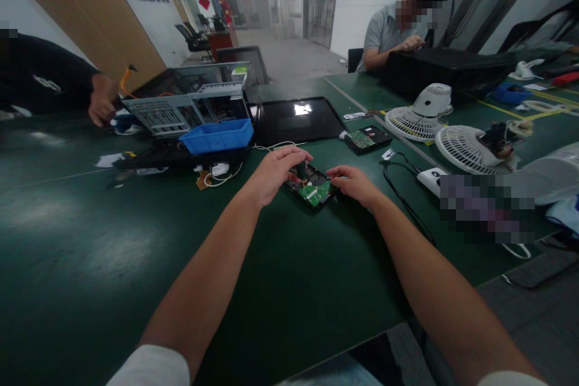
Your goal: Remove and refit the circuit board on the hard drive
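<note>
A hard drive with a green circuit board and dark metal casing lies on the green table in front of me, circuit board up. My left hand is closed around a short dark screwdriver, held upright over the drive's left part. The screwdriver's tip is too small to make out. At the drive's right edge, my right hand pinches the casing between thumb and fingers. Farther back and to the right lies a second hard drive, apart from both hands.
Behind my hands lies a black glossy panel. To the left stand an open computer case and a blue tray. White fan parts, a black cable and a white power strip are rightward. Two people work across the table.
</note>
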A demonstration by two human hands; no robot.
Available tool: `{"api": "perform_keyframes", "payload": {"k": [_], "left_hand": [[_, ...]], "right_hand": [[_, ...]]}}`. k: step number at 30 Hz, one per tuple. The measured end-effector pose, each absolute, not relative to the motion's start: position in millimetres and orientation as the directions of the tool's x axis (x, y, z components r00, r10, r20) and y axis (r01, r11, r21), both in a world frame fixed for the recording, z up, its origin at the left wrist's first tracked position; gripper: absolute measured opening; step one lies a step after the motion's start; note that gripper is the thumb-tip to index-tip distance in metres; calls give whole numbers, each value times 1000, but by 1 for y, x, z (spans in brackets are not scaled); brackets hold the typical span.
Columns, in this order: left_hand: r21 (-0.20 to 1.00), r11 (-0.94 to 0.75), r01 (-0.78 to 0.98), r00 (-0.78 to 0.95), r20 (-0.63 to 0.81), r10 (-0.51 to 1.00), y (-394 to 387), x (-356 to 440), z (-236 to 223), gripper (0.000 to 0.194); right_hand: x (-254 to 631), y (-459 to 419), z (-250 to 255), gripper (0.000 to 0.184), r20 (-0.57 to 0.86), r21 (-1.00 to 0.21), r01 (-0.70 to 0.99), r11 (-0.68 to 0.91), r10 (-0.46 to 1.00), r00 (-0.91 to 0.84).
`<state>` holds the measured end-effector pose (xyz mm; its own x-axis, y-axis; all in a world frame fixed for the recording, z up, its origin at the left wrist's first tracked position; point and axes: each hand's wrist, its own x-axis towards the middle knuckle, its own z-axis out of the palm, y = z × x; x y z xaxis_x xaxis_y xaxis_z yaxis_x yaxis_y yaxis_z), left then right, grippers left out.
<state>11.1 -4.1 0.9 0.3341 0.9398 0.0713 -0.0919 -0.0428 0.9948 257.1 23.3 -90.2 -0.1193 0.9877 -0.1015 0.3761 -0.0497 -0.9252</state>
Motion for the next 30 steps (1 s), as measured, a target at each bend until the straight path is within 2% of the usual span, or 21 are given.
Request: {"api": "perform_keyframes", "payload": {"k": [9, 15, 24, 30], "left_hand": [[992, -4, -125, 365, 50, 930, -5, 11, 2, 22], [992, 5, -127, 343, 39, 938, -7, 14, 1, 33], [998, -34, -46, 352, 48, 935, -6, 9, 3, 25], [996, -15, -84, 332, 42, 942, -6, 11, 1, 33]], "right_hand": [[258, 23, -89, 29, -93, -928, 370, -38, 987, -133], [258, 24, -90, 30, -94, -924, 380, -40, 988, -123], [258, 24, -90, 30, -103, -923, 380, -51, 988, -119], [258, 24, -90, 30, -110, -915, 400, -52, 986, -123]]}}
